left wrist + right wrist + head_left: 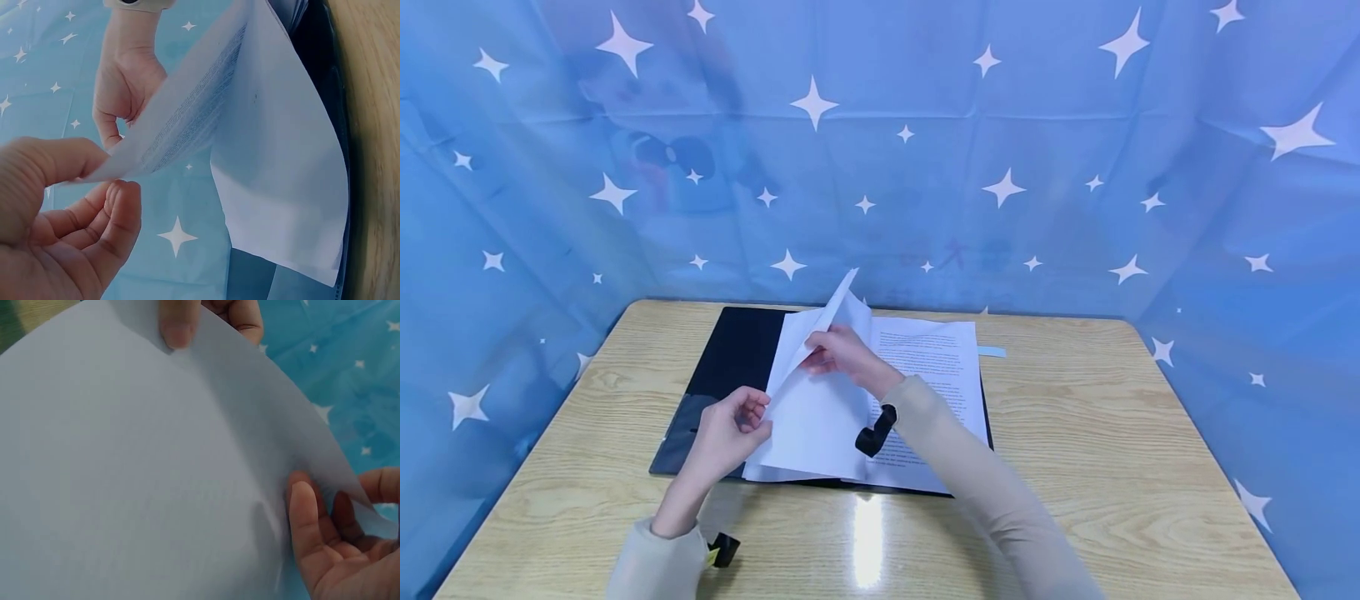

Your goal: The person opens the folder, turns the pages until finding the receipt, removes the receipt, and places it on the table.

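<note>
A black folder [743,346] lies spread on the table, with white pages on it. One page [808,337] stands lifted above the left-hand pages [827,429], its sheet bowed and its top corner raised. My left hand [730,429] pinches this page near its lower outer edge; in the left wrist view the thumb [69,161] lies over the paper with curled fingers beneath. Higher along the same edge, my right hand [844,354] holds the page, fingers on one face and thumb behind it in the right wrist view. A printed page [921,367] lies flat on the right side.
A pale blue tab [992,352] sticks out past the right-hand pages. Wood-grain tabletop [1097,433] surrounds the folder. A blue curtain with white stars [880,150] hangs behind the table and along both sides.
</note>
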### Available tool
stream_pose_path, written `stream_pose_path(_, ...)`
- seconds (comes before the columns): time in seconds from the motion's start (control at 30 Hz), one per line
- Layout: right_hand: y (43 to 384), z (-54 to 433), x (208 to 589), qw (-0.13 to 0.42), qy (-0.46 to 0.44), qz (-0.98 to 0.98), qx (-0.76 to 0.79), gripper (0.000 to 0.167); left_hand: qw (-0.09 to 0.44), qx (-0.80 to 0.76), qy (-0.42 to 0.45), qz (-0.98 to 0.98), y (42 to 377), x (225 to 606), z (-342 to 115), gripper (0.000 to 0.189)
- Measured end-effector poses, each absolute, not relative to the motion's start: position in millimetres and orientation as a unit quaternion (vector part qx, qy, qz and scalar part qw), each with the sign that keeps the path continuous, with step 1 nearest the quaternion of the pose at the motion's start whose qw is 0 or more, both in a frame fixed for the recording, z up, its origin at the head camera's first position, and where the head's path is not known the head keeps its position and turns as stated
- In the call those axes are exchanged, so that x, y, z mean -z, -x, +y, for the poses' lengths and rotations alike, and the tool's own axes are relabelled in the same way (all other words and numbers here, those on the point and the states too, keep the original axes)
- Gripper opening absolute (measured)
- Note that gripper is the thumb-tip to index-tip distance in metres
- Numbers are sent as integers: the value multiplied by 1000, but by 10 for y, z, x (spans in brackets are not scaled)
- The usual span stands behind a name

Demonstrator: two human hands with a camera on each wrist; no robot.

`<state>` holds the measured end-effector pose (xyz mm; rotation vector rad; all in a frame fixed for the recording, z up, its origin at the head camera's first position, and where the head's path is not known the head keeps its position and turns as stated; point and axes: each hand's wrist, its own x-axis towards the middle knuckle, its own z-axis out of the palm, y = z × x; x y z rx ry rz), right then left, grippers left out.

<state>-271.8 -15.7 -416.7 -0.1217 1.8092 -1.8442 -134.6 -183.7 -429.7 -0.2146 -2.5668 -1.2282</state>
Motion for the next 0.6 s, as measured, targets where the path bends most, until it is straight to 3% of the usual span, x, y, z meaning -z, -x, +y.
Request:
stream_pose_path(0.13, 2727, -160, 4186, 281, 47, 675, 681, 32, 145, 415, 65, -896, 1350, 4311, -1837, 23)
stream_pose_path(0.37, 2730, -153, 4187, 291, 45, 671, 681, 13, 153, 399, 61, -902, 1376, 4368, -1862, 22)
stream_pose_path(0.6, 2727, -101, 4195, 290, 52, 683, 668, 17, 150, 389, 49, -908, 1387, 4450, -1895, 21)
